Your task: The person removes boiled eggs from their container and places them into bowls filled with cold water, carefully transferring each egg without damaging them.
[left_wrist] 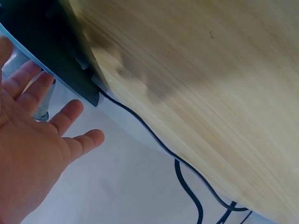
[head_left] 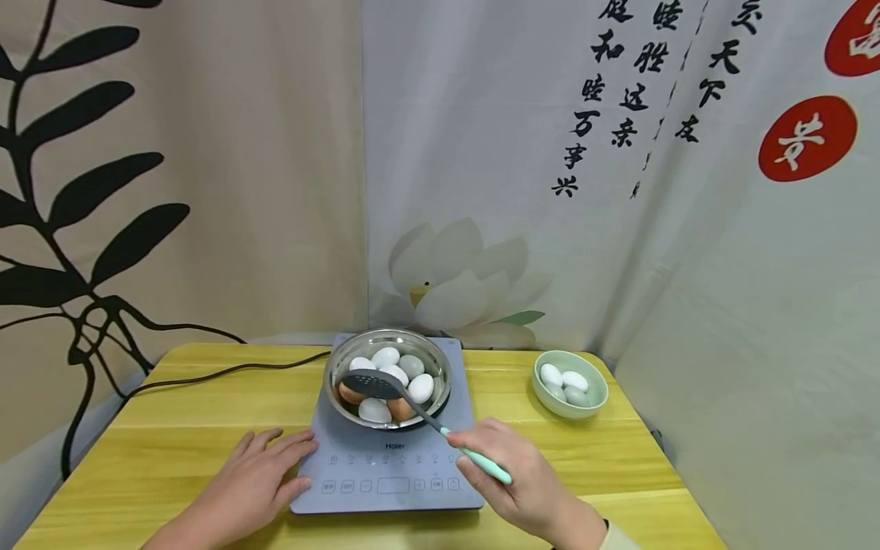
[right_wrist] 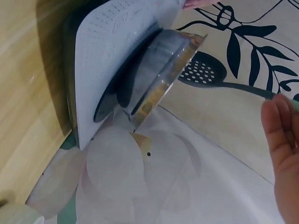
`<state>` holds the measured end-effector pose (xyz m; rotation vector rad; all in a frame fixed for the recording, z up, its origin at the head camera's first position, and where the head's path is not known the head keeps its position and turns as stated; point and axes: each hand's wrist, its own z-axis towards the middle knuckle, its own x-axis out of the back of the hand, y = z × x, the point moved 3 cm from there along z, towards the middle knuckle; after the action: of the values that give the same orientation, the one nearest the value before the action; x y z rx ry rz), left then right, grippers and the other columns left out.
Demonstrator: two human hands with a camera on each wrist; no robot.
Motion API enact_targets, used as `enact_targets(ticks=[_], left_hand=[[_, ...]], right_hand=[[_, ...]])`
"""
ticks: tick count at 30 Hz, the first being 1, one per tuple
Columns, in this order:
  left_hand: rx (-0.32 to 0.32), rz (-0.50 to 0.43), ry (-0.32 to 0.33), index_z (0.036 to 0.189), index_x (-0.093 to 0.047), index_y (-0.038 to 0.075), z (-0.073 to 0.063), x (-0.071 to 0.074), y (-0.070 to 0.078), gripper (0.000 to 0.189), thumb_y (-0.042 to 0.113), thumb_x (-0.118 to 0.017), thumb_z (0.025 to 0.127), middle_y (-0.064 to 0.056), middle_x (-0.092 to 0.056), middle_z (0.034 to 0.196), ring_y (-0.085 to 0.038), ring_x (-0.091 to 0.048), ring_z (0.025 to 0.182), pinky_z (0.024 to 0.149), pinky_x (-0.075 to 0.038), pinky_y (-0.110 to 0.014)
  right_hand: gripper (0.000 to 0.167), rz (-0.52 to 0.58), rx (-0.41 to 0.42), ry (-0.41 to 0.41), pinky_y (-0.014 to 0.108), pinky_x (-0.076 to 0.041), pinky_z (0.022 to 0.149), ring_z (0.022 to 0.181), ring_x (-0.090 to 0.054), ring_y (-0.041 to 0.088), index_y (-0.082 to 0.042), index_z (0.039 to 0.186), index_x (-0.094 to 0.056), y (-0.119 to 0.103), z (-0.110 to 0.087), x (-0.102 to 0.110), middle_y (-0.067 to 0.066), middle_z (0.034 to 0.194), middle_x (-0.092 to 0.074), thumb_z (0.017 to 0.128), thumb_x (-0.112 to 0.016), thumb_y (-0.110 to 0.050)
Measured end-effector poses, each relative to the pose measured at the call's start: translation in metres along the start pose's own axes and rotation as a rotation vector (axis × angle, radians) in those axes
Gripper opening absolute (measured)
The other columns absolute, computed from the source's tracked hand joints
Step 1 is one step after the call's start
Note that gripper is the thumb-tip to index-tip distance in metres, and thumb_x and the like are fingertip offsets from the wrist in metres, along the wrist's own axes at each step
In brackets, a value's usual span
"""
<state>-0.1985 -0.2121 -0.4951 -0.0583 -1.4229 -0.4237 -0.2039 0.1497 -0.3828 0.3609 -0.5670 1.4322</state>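
My right hand (head_left: 516,475) holds the mint-green handle (head_left: 490,466) of a slotted spoon. The spoon's dark perforated head (head_left: 371,383) is over a round stainless steel pan (head_left: 440,359); in the right wrist view this head (right_wrist: 203,69) is just above the rim. Inside the pan are several eggs, among them a white egg (head_left: 421,388), a greyish egg (head_left: 412,367) and a brown egg (head_left: 400,410). The pan sits on a grey induction cooker (head_left: 392,496). My left hand (head_left: 256,480) has its fingers spread, fingertips at the cooker's left edge.
A pale green bowl (head_left: 571,409) with several white and greenish eggs stands at the table's back right. A black cord (head_left: 234,370) runs from behind the cooker across the wooden table (head_left: 605,458) to the left. Printed curtains (head_left: 474,153) hang right behind the table.
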Motion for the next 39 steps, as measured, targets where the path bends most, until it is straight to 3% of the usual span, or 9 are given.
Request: enact_targets(ticks=[3, 12, 18, 23, 27, 31, 34, 36, 39], left_hand=[[-0.004, -0.001, 0.014, 0.141, -0.07, 0.024, 0.001, 0.0, 0.001, 0.05, 0.045, -0.077, 0.097, 0.004, -0.065, 0.151, -0.045, -0.057, 0.137, 0.112, -0.038, -0.08], [0.003, 0.002, 0.006, 0.142, -0.07, 0.025, 0.002, -0.001, 0.001, 0.05, 0.045, -0.077, 0.097, 0.004, -0.065, 0.151, -0.045, -0.058, 0.137, 0.111, -0.038, -0.08], [0.012, -0.014, -0.008, 0.142, -0.069, 0.026, 0.002, -0.002, -0.001, 0.05, 0.045, -0.077, 0.097, 0.005, -0.065, 0.151, -0.043, -0.058, 0.136, 0.11, -0.039, -0.08], [0.011, -0.028, -0.017, 0.143, -0.068, 0.025, 0.001, -0.003, -0.002, 0.051, 0.045, -0.077, 0.097, 0.004, -0.064, 0.153, -0.041, -0.058, 0.137, 0.111, -0.039, -0.08], [0.011, -0.034, -0.015, 0.144, -0.068, 0.025, 0.001, -0.004, -0.002, 0.051, 0.044, -0.076, 0.098, 0.004, -0.064, 0.153, -0.039, -0.059, 0.136, 0.11, -0.04, -0.079], [0.014, -0.042, -0.02, 0.144, -0.068, 0.024, 0.0, -0.006, -0.004, 0.051, 0.044, -0.076, 0.098, 0.004, -0.063, 0.154, -0.038, -0.059, 0.136, 0.11, -0.041, -0.077], [0.017, -0.05, -0.018, 0.143, -0.068, 0.024, 0.0, -0.006, -0.004, 0.051, 0.044, -0.076, 0.098, 0.004, -0.063, 0.154, -0.037, -0.06, 0.136, 0.111, -0.043, -0.075], [0.015, -0.054, -0.015, 0.143, -0.068, 0.024, 0.0, -0.006, -0.004, 0.051, 0.044, -0.076, 0.098, 0.004, -0.063, 0.154, -0.037, -0.06, 0.135, 0.11, -0.043, -0.073], [0.016, -0.057, -0.018, 0.144, -0.068, 0.023, 0.0, -0.006, -0.004, 0.051, 0.044, -0.076, 0.098, 0.003, -0.063, 0.155, -0.037, -0.06, 0.136, 0.111, -0.043, -0.072]], right_hand=[[0.024, -0.024, 0.033, -0.038, 0.019, -0.058, 0.083, 0.09, -0.069, 0.015, 0.003, 0.123, -0.072, -0.004, 0.001, 0.008, 0.005, 0.102, -0.076, 0.109, -0.062, -0.014], [0.023, -0.035, -0.015, -0.119, 0.01, -0.054, 0.082, 0.087, -0.066, 0.008, -0.004, 0.127, -0.07, 0.001, 0.007, 0.009, -0.002, 0.099, -0.074, 0.109, -0.062, -0.015], [0.024, 0.073, -0.066, -0.122, 0.01, -0.054, 0.08, 0.087, -0.065, 0.009, -0.002, 0.129, -0.069, 0.009, 0.001, 0.006, 0.003, 0.103, -0.074, 0.106, -0.066, -0.008], [0.033, 0.205, -0.276, -0.072, 0.016, -0.058, 0.075, 0.088, -0.068, 0.009, -0.001, 0.13, -0.07, 0.012, -0.01, 0.001, 0.008, 0.103, -0.075, 0.098, -0.066, 0.009], [0.033, 0.298, -0.47, 0.018, 0.028, -0.066, 0.078, 0.097, -0.076, 0.009, 0.003, 0.13, -0.07, 0.009, -0.018, -0.007, 0.017, 0.109, -0.08, 0.101, -0.059, 0.013], [0.024, 0.402, -0.751, 0.183, 0.033, -0.067, 0.074, 0.088, -0.076, 0.008, 0.009, 0.126, -0.069, 0.015, -0.02, -0.007, 0.019, 0.105, -0.081, 0.109, -0.053, 0.003], [0.027, 0.451, -0.948, 0.273, 0.032, -0.066, 0.067, 0.08, -0.074, 0.011, 0.009, 0.122, -0.069, 0.03, -0.02, -0.001, 0.018, 0.099, -0.081, 0.113, -0.054, -0.012], [0.03, 0.509, -1.022, 0.268, 0.03, -0.065, 0.065, 0.076, -0.074, 0.012, 0.008, 0.122, -0.067, 0.043, -0.022, 0.003, 0.018, 0.096, -0.081, 0.113, -0.055, -0.018], [0.029, 0.655, -1.042, 0.239, 0.027, -0.063, 0.065, 0.075, -0.073, 0.011, 0.005, 0.125, -0.066, 0.059, -0.029, 0.006, 0.007, 0.095, -0.083, 0.114, -0.054, -0.019]])
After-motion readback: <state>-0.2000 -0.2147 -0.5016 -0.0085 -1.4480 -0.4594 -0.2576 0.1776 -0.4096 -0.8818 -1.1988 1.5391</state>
